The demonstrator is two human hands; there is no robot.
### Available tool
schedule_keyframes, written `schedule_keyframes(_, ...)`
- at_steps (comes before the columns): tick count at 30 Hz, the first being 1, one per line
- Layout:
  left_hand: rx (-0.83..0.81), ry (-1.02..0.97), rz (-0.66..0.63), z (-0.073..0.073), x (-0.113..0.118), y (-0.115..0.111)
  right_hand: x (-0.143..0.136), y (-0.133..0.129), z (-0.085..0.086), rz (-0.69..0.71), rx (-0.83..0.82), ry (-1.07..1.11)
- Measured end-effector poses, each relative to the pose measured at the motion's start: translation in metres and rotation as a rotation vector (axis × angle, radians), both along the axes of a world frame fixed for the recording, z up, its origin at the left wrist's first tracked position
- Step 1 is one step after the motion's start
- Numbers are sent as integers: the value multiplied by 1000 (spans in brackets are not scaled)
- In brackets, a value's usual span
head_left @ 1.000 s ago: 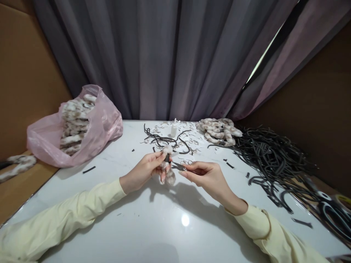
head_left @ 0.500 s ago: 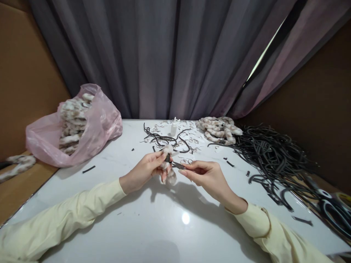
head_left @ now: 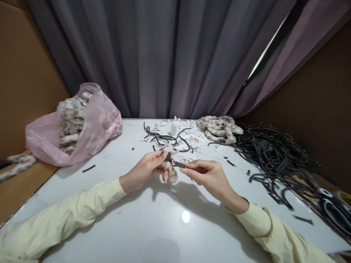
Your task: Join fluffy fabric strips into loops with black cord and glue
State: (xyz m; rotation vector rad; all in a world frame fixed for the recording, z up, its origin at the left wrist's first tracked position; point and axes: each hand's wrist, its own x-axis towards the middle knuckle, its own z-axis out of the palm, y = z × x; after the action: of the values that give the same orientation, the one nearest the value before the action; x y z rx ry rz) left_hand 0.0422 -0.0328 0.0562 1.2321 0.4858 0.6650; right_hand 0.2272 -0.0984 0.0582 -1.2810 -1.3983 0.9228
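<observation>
Our left hand [head_left: 149, 165] pinches a fluffy strip [head_left: 173, 176] at its black band [head_left: 168, 157]; just right of it, our right hand [head_left: 208, 174] pinches a dark pointed tool [head_left: 180, 165]. We should brace the band, aiming clear of the left hand.

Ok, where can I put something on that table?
Probably best: the near tabletop between both sleeves, bare except tiny specks. A smaller patch lies between the pink bag and left hand, near a black scrap. It's crowded around the white bottle and, at right, under black cords.
</observation>
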Motion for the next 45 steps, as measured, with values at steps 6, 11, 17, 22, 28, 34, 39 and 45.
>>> schedule_keyframes(6, 21, 40, 60, 0, 2, -3, -1, -1, -2, 9, 92, -65)
schedule_keyframes(11, 89, 51, 131, -3, 3, -7, -2, -5, -5, 8, 383, -270)
schedule_keyframes(17, 114, 63, 177, -1, 4, -10, -3, -7, -10, 19, 747, -529)
schedule_keyframes(22, 82, 55, 251, -1, 7, -10, -5, -6, -10, -20, 682, -508)
schedule_keyframes(28, 34, 51, 305, -2, 7, -10, -4, -5, -9, 8, 347, -318)
schedule_keyframes(34, 31, 50, 338, -4, 8, -13, -6, -5, -11, -19, 385, -413)
schedule_keyframes(39, 24, 35, 386, -7, 15, -15, -10, -5, -14, -69, 645, -587)
schedule_keyframes(45, -26, -17, 515, -19, 22, -9, -27, 9, -25, -200, 752, -687)
